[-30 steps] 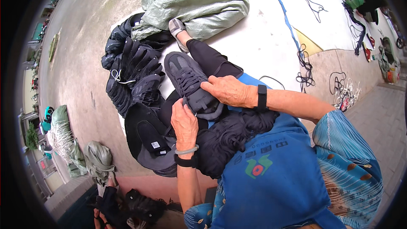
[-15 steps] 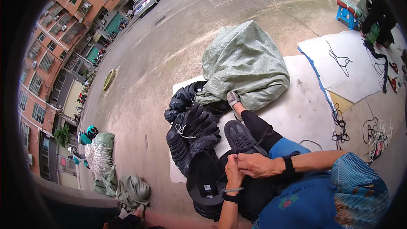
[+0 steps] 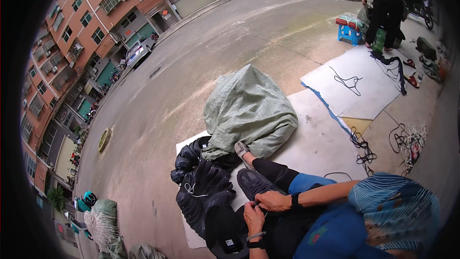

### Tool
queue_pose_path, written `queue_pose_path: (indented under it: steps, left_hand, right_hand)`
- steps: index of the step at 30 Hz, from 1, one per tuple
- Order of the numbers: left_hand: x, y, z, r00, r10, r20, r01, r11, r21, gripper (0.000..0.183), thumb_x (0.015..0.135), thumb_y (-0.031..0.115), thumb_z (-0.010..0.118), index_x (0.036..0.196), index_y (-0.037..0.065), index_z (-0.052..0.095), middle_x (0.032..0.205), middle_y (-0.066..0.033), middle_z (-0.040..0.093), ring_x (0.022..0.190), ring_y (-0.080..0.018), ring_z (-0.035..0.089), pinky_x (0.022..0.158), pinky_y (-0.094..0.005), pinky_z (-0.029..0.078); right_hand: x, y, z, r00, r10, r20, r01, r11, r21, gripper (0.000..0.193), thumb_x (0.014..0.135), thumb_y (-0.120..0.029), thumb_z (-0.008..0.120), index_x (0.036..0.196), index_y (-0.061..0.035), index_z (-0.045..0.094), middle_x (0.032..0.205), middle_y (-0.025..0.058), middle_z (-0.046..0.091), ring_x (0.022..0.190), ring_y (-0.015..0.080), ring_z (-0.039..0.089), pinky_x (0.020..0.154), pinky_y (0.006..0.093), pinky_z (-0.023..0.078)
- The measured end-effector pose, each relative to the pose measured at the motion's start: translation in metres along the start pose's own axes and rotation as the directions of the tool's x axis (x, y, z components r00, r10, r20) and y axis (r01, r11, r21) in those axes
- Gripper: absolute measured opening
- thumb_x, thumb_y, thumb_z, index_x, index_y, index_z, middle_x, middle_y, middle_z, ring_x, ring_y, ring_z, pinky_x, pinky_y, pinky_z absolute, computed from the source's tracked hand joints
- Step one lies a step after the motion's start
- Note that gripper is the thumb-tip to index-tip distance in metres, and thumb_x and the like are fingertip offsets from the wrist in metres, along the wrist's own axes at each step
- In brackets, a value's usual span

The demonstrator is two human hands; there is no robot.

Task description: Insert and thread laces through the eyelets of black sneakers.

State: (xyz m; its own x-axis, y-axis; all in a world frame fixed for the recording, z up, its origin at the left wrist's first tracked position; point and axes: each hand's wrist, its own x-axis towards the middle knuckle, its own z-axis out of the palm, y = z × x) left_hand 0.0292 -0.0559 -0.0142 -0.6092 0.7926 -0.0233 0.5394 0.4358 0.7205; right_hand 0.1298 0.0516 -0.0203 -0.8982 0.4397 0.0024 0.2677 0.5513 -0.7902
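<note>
A dark grey sneaker (image 3: 253, 183) rests on my lap, toe pointing away from me. At its near end my left hand (image 3: 254, 217) and my right hand (image 3: 273, 201) meet, fingertips pinched close together. A small dark bit shows between the fingers, too small to make out. Beside my left hand lies a black shoe part (image 3: 221, 223) with a white label near its end. Several dark shoes (image 3: 205, 196) are stacked in a curved row to the left, with a white lace (image 3: 192, 190) on top.
A large pale green woven sack (image 3: 251, 110) stands beyond my foot on a white sheet (image 3: 322, 136). Black cords (image 3: 362, 151) and a tangle of white laces (image 3: 414, 141) lie at right. Farther off, a person (image 3: 383, 14) bends beside a blue stool (image 3: 349, 34).
The view has swung up and to the right, showing more of the far person and buildings. My hands remain pinched together at the sneaker's near end.
</note>
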Motion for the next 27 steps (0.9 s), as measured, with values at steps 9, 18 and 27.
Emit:
queue_pose_path:
  steps: [9,18,27]
  left_hand:
    - [0.001,-0.011,0.001,0.999,-0.016,0.038,0.017,1.000,-0.023,0.020,0.080,0.005,0.057,0.098,-0.003,0.052,0.092,-0.0240,0.059,0.090,-0.0418,0.058,0.079,-0.0454,0.045]
    - [-0.005,-0.006,0.003,0.998,-0.050,-0.029,0.048,0.996,-0.073,0.023,0.077,0.005,0.063,0.095,-0.004,0.051,0.090,-0.0213,0.058,0.085,-0.0397,0.059,0.078,-0.0447,0.045]
    - [-0.040,0.011,-0.007,0.991,0.014,-0.131,-0.027,0.995,-0.101,0.022,0.083,0.018,0.063,0.090,0.000,0.054,0.084,-0.0149,0.061,0.073,-0.0276,0.060,0.070,-0.0404,0.048]
  right_hand:
    - [0.005,0.002,0.008,0.997,-0.067,-0.027,0.061,0.982,-0.178,0.020,0.083,-0.017,0.057,0.094,-0.0013,0.051,0.076,0.0214,0.062,0.073,0.0425,0.062,0.063,0.0506,0.049]
    - [0.008,0.000,0.006,0.991,-0.136,0.011,0.136,0.980,-0.148,0.021,0.080,-0.016,0.055,0.088,0.0030,0.054,0.075,0.0236,0.062,0.070,0.0420,0.062,0.060,0.0497,0.049]
    - [-0.045,-0.042,-0.072,0.805,-0.081,0.588,-0.441,0.580,0.685,0.018,0.089,-0.023,0.053,0.079,-0.0078,0.054,0.058,-0.0067,0.040,0.043,0.0034,0.036,0.038,0.0208,0.029]
